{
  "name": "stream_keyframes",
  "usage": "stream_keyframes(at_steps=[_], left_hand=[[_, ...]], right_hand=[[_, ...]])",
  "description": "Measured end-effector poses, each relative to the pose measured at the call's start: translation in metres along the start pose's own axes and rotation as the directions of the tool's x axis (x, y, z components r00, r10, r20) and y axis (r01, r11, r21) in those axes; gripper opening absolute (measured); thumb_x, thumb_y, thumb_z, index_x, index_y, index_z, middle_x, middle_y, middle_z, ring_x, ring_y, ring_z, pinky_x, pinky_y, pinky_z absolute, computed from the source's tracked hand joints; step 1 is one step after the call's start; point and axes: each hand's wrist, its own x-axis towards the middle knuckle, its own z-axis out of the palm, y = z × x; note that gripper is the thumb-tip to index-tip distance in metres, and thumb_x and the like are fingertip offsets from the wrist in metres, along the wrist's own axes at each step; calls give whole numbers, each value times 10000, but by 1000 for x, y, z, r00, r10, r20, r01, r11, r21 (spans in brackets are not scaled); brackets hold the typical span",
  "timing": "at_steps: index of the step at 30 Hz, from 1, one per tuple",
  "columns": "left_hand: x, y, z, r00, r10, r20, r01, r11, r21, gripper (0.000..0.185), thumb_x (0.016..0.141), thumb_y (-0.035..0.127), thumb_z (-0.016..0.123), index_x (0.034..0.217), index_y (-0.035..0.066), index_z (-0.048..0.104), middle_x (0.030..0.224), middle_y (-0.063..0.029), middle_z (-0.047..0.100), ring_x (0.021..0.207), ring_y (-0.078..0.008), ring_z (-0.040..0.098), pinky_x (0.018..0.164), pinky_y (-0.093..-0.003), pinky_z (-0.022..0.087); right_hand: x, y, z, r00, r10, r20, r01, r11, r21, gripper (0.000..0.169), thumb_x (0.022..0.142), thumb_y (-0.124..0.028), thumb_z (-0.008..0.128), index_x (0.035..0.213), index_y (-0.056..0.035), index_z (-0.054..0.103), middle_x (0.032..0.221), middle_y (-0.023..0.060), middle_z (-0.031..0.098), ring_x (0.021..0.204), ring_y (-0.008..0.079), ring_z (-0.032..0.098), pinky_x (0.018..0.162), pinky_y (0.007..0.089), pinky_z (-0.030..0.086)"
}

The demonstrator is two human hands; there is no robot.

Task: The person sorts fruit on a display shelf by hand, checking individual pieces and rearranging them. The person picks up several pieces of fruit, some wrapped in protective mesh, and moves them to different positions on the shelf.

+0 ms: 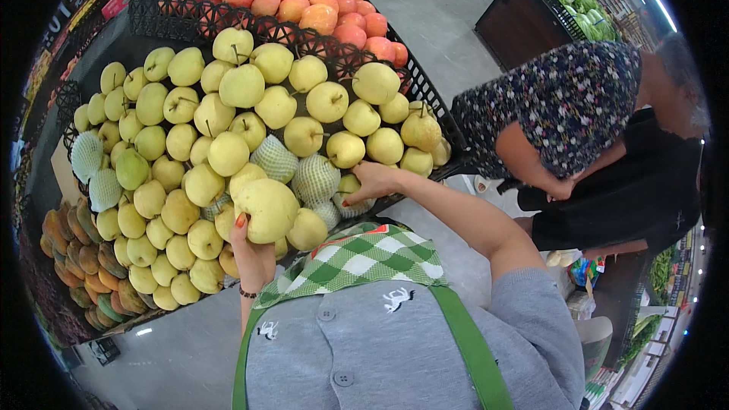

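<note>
My left hand (252, 259) holds a large yellow-green pear (266, 210) up above the front of the heap, the thumb on its near side. Farther right, my right hand (373, 182) reaches down to a pear in a foam net (348, 199) at the heap's edge, thumb and fingers around its top. Beside that hand lie more pears in white foam nets (316, 178). Bare yellow pears (242, 85) are piled over the sloping display. How firmly the right hand grips is partly hidden.
Black plastic lattice fencing (228, 17) parts the pears from red-orange fruit (319, 17) behind. Papayas (91, 262) lie at the lower left. Two people stand close on the right, one in a floral top (569, 97). Leafy cabbages (581, 5) fill a stand beyond.
</note>
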Motion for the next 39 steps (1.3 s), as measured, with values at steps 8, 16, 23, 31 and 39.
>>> stream_keyframes(at_steps=[8, 16, 23, 31, 39], left_hand=[[6, -4, 19, 998, 30, -48, -25, 995, 95, 647, 1064, 493, 561, 1555, 73, 523, 1531, -97, 608, 1398, -312, 593, 1112, -540, 519], [4, -9, 28, 998, -52, 40, 50, 998, 34, 686, 1047, 444, 632, 1568, 19, 494, 1551, -118, 587, 1440, -272, 560, 1225, -460, 430], [41, -17, 21, 999, -41, 23, 39, 997, 69, 604, 1029, 377, 624, 1508, 19, 542, 1447, -137, 669, 1331, -333, 666, 1110, -539, 563], [140, -23, 15, 998, -63, 23, 61, 994, 88, 598, 1090, 448, 544, 1553, 74, 490, 1513, -127, 614, 1358, -335, 619, 1065, -549, 549], [228, -10, -6, 997, -69, -40, 72, 994, 84, 603, 1066, 532, 551, 1521, 137, 531, 1454, -82, 644, 1275, -311, 649, 996, -508, 558]], right_hand=[[7, 23, 7, 969, -165, -186, 177, 983, 53, 1148, 738, -841, 772, 1350, 124, 656, 1419, 350, 608, 1265, 446, 652, 1103, 468, 534], [-30, -8, 12, 957, -114, -267, 88, 990, -106, 1067, 785, -690, 833, 1505, 32, 519, 1428, 356, 558, 1220, 499, 652, 1073, 529, 548], [0, -14, 0, 976, -69, -206, 46, 993, -112, 979, 698, -667, 906, 1238, 116, 674, 1319, 306, 672, 1235, 434, 669, 1061, 493, 567], [125, 33, -47, 985, -156, -78, 142, 976, -163, 997, 666, -822, 804, 1009, 113, 787, 1101, 292, 769, 1171, 405, 684, 987, 471, 587], [195, 26, -85, 987, -52, -154, 33, 992, -123, 1008, 700, -822, 767, 1083, 110, 770, 1221, 323, 702, 1081, 430, 712, 924, 482, 605]])
